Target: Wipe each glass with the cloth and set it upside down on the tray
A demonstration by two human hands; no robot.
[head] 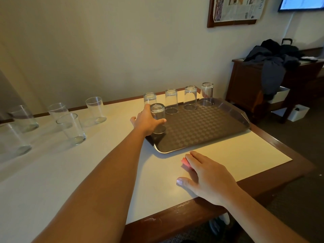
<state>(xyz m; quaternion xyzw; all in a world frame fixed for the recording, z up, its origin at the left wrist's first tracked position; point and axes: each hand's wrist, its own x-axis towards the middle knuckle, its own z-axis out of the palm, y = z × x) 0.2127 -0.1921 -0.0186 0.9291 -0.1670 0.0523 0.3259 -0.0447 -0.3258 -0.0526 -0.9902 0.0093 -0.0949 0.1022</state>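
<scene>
A dark checkered tray (201,130) lies on the white table. My left hand (146,121) grips an upside-down glass (157,112) standing at the tray's near left corner. Several more upturned glasses (190,97) stand in a row along the tray's far edge. Off to the left, several upright glasses (71,128) stand on the table. My right hand (208,174) rests flat on a pink cloth (185,162) just in front of the tray; most of the cloth is hidden under the fingers.
The table's (87,172) wooden edge runs along the right and near sides. A dark wooden cabinet (249,88) with dark clothes piled on it stands at the right by the wall. White boxes (298,112) sit on the floor beneath it.
</scene>
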